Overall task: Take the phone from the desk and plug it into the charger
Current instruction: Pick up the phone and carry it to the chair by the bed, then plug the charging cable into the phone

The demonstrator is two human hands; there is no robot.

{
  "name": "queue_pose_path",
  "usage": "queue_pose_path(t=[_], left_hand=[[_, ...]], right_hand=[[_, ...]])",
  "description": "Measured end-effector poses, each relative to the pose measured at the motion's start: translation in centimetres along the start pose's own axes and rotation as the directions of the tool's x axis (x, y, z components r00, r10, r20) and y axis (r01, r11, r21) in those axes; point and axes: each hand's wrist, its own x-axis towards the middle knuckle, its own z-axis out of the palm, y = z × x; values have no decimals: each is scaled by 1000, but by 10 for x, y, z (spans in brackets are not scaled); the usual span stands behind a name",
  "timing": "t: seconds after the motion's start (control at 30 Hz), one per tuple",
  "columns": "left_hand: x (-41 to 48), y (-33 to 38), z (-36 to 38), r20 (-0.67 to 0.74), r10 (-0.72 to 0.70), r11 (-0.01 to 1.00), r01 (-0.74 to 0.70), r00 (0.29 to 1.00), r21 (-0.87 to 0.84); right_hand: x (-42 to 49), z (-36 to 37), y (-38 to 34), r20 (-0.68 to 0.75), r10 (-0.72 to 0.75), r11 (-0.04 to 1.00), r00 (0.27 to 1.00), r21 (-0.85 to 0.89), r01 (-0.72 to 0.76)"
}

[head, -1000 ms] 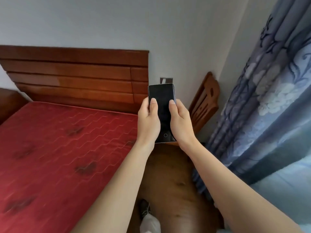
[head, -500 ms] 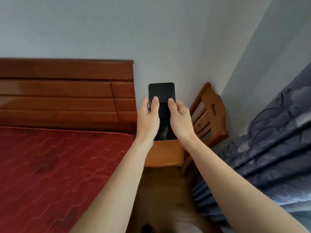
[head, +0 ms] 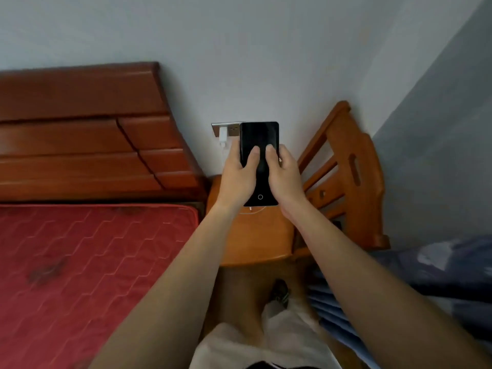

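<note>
- Nearest the viewer: the person's light trousers point(head: 282, 339) and one dark shoe point(head: 280, 291) stand on a brown floor point(head: 239, 288), between the bed and a blue curtain point(head: 431, 283).
- A red quilted mattress point(head: 87, 270) fills the left side; a blue curtain lies low on the right.
- Both bare forearms extend forward, converging on one object.
- Left hand point(head: 235, 179): fingers wrapped behind the phone's left edge, thumb pressed on the glass; grip closed on the phone.
- Right hand point(head: 286, 179): fingers curled round the right edge, thumb on the screen; grip likewise closed on the phone.
- Phone point(head: 259, 145): black, screen dark and facing the viewer, held upright in the air above the wooden nightstand point(head: 253, 241), not touching it.
- A white cable point(head: 253, 209) lies on the nightstand just beneath the phone's lower end.
- A wooden chair point(head: 351, 177) stands just right of the nightstand.
- Behind the phone's upper left corner: a wall socket point(head: 226, 127) with a white charger point(head: 223, 134) plugged in.
- Farthest: the wooden headboard point(head: 80, 134) and the pale wall point(head: 266, 49).
</note>
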Motion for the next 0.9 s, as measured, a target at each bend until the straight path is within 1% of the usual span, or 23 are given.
queue_pose_path(t=[0.07,0.13,0.23,0.33,0.43,0.53,0.63,0.7,0.73,0.8,0.83,0.9], left_hand=[[20,-21,7,17,-50,998,49,999,28],[38,-46,14,31,-105,994,104,994,41],[62,-91,27,29,-177,983,176,984,50],[83,-145,44,51,-268,963,268,962,9],[105,-199,61,66,-306,952,307,950,-7],[122,-250,69,142,-382,922,387,913,-9],[133,-300,71,184,-445,895,431,876,113],[138,-328,68,182,-457,874,403,870,271],[141,-341,66,186,-443,857,353,877,375],[148,-368,62,255,-391,796,185,884,577],[151,-379,62,307,-378,750,94,873,655],[156,-397,65,373,-388,669,-21,843,743]], right_hand=[[22,2,21,31,35,999,999,1,-35],[40,6,45,55,101,995,993,4,-102],[65,12,88,46,207,978,977,-5,-207],[90,19,134,17,302,953,953,-6,-302],[113,28,187,-15,362,932,932,-4,-363],[133,34,243,-61,438,899,897,5,-439],[149,37,294,-115,509,856,853,-36,-516],[157,37,320,-139,531,838,836,-61,-542],[160,39,332,-141,536,834,832,-60,-548],[164,41,352,-139,542,831,828,-57,-554],[166,42,361,-137,542,832,829,-55,-552],[171,44,376,-144,544,830,827,-51,-555]])
